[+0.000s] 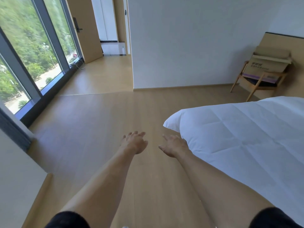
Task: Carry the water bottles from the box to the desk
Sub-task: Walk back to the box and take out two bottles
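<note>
A brown cardboard box (269,62) with its top flaps open sits on a wooden chair (259,80) at the far right, against the wall. Its inside is hidden, and no water bottles or desk are in view. My left hand (134,142) and my right hand (174,145) both reach forward over the wooden floor, fingers relaxed and spread, holding nothing. They hang far from the box, near the corner of the bed.
A bed with a white duvet (243,139) fills the right side, close to my right hand. Tall windows (31,51) run along the left. A white wall (189,46) stands ahead, with a passage and wooden door (85,28) to its left. Bare floor lies between.
</note>
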{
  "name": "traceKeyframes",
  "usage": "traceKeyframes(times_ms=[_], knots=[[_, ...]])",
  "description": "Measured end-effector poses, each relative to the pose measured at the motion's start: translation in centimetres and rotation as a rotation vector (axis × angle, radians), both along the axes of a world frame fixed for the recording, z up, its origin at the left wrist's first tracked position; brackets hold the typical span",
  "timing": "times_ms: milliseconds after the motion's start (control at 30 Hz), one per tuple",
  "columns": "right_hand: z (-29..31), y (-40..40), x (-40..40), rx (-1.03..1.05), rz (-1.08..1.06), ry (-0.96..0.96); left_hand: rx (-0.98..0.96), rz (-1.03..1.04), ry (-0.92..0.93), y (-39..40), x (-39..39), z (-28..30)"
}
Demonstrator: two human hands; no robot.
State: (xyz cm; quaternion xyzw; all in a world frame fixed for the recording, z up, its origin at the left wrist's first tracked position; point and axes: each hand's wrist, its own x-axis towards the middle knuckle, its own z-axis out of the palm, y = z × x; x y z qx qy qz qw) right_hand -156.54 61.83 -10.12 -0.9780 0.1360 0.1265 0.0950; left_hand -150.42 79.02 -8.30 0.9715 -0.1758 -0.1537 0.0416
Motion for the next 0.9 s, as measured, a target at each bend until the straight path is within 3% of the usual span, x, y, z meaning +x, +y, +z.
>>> traceKeyframes(times_ms=[300,533,900], knots=[[-0.4,-4.6,16.4,-0.026,-0.12,0.012,-0.064,-0.088,-0.024,-5.9,19.3,-1.7],[2.3,-6.2,30.7,0.035,-0.192,-0.031,-0.058,-0.153,-0.035,-8.8,35.8,0.1],[1.0,-11.1,46.2,0.052,-0.255,-0.024,-0.043,-0.261,-0.016,-14.6,50.3,-1.2]])
